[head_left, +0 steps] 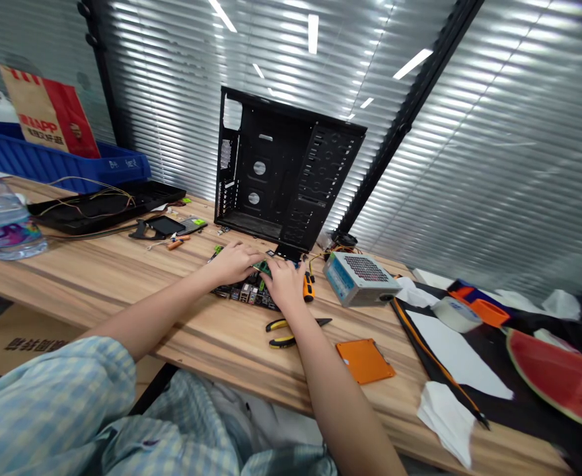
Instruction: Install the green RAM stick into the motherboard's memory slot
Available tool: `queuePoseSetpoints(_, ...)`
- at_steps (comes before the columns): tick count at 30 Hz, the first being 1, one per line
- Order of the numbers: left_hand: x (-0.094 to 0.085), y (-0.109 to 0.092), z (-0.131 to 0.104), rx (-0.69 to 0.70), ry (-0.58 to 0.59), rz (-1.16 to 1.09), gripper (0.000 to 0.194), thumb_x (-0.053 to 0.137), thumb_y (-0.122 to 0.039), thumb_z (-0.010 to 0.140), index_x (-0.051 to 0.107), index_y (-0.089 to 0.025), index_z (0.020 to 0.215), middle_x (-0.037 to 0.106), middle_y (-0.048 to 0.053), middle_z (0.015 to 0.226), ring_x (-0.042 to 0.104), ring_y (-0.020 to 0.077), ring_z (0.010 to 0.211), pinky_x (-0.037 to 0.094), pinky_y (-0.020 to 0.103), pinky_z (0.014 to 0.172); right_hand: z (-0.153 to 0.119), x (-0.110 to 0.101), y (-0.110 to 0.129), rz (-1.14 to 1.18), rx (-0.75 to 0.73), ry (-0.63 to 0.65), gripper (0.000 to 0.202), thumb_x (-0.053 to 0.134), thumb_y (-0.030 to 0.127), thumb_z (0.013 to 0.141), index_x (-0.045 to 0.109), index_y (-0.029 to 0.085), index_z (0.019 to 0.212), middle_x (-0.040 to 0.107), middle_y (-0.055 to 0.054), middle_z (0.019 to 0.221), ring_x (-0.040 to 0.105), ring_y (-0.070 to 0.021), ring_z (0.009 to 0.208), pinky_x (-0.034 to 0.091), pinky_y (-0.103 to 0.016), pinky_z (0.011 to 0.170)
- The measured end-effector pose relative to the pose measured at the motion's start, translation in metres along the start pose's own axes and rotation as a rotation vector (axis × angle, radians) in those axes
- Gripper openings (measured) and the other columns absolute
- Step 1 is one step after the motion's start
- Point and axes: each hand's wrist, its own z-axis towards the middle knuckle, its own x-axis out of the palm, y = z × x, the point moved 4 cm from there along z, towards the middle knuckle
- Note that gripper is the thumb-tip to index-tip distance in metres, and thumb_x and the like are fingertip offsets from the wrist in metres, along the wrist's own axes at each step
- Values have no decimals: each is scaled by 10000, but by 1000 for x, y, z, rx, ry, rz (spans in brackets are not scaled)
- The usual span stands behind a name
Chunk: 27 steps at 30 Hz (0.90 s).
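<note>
Wooden table (117,268), hands (240,262) over motherboard (249,293)

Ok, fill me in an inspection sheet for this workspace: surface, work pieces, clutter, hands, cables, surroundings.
Surface: wooden table, striped grain.
Work pieces: circuit board lying flat, green card over it; computer case standing open behind; power supply to the right.
Clutter: pliers, orange plate, water bottle, tape roll, watermelon slice.
Hands: left hand and right hand both at the green card; exact grip partly hidden.
Cables: loose wires over the black panel at left; others beside the power supply.
Surroundings: blinds behind; blue bin with paper bag at left.
</note>
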Motion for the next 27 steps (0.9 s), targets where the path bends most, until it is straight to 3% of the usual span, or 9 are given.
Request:
queuePoseSetpoints(6,-11,5,-4,-70,-229,-96,521,583,-291,868,475,-261,1377,478,124,1404,377,318,1307,221,515,1072,1,2,-4,110,92,-6,321,505,387,925,578,223,1191,671,-110,1151,563,-253,1053,300,-447,917)
queuePoseSetpoints(9,-18,8,-5,-127,-383,-210,674,620,-398,854,356,-233,1452,356,149,1481,303,336,1357,230,507,1093,3,4,-9,246,146,-57,321,524,375,914,575,234,1197,667,-91,1171,575,-241,1085,334,-416,919)
queuePoseSetpoints(12,-18,13,-5,-178,-516,-445,839,657,-457,821,228,-195,1494,318,180,1487,340,331,1344,297,484,1086,5,9,-14,460,199,-90,317,540,370,896,576,227,1177,684,-64,1131,623,-200,1011,402,-362,895)
queuePoseSetpoints(14,-10,18,-3,-231,-519,-663,875,670,-458,812,192,-188,1494,367,194,1451,425,318,1290,367,481,1044,6,13,-16,623,231,-98,321,552,368,880,583,201,1152,697,-59,1081,655,-166,888,459,-312,831)
queuePoseSetpoints(19,17,22,3,-284,-377,-1155,738,635,-424,842,273,-179,1437,530,194,1314,577,266,1146,457,474,971,9,21,-18,853,272,-100,298,605,363,820,621,179,1054,710,-57,980,669,-148,762,524,-276,727)
queuePoseSetpoints(22,25,19,4,-279,-339,-1257,706,641,-414,835,319,-155,1407,560,194,1287,598,260,1122,455,471,982,10,26,-17,931,263,-87,281,619,334,796,624,177,1029,711,-56,945,667,-153,765,539,-286,717)
queuePoseSetpoints(27,30,16,4,-274,-321,-1223,678,640,-406,833,358,-145,1391,607,164,1228,587,263,1139,460,451,980,11,33,-14,1027,227,-41,223,613,275,788,623,183,992,703,-62,997,661,-158,866,544,-273,724)
